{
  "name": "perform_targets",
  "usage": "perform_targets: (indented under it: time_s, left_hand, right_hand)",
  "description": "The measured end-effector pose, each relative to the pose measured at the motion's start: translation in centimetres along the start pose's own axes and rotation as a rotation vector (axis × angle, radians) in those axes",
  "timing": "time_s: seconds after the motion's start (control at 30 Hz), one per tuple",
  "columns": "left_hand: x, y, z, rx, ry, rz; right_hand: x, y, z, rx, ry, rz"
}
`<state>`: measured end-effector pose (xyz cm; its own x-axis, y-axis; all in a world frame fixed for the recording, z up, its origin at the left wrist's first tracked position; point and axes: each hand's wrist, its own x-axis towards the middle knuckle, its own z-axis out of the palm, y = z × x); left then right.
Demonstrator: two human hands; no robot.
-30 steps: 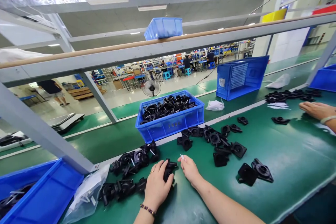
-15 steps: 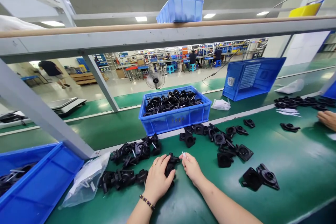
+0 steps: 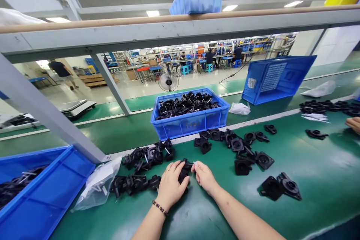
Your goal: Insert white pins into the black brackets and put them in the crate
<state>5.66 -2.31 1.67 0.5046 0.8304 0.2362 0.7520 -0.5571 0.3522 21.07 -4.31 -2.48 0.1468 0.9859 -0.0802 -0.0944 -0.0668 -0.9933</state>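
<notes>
My left hand (image 3: 172, 184), with a beaded bracelet at the wrist, is wrapped over a black plastic part (image 3: 185, 171) on the green table. Just right of it, my right hand (image 3: 204, 175) pinches a small white pin (image 3: 195, 164), whose tip meets the side of that part. Left of my hands lie black parts (image 3: 135, 183), some with white pins sticking out. More black parts (image 3: 237, 144) are scattered to the right. Behind my hands stands a blue bin (image 3: 191, 125) full of such parts.
A clear bag of white pins (image 3: 98, 185) lies beside a tilted blue bin (image 3: 45, 195) at left. An empty blue crate (image 3: 277, 78) stands at back right. Another person's hand (image 3: 353, 123) shows at the right edge. A metal frame (image 3: 180, 30) crosses above.
My right hand has brought the white pin slightly left, up against the black part. My left hand stays on the part. The whole view has shifted a little.
</notes>
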Motion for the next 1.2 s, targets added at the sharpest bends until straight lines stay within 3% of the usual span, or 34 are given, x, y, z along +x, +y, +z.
perform_targets:
  time_s: [0.27,0.7,1.0,1.2]
  left_hand:
    - [-0.12,0.17,-0.14,-0.005,0.005,-0.008]
    - [-0.2,0.14,-0.07,-0.026,0.01,0.005]
    - [-0.3,0.26,-0.12,-0.073,0.045,0.02]
    - [-0.59,0.39,0.54,-0.235,0.073,0.037]
  right_hand:
    - [-0.42,-0.27,0.11,-0.021,-0.073,0.008]
    - [-0.49,-0.53,-0.07,0.02,0.086,-0.093]
    - [-0.43,-0.19,-0.17,0.028,0.057,-0.106]
    - [-0.57,-0.42,-0.32,-0.035,0.086,-0.151]
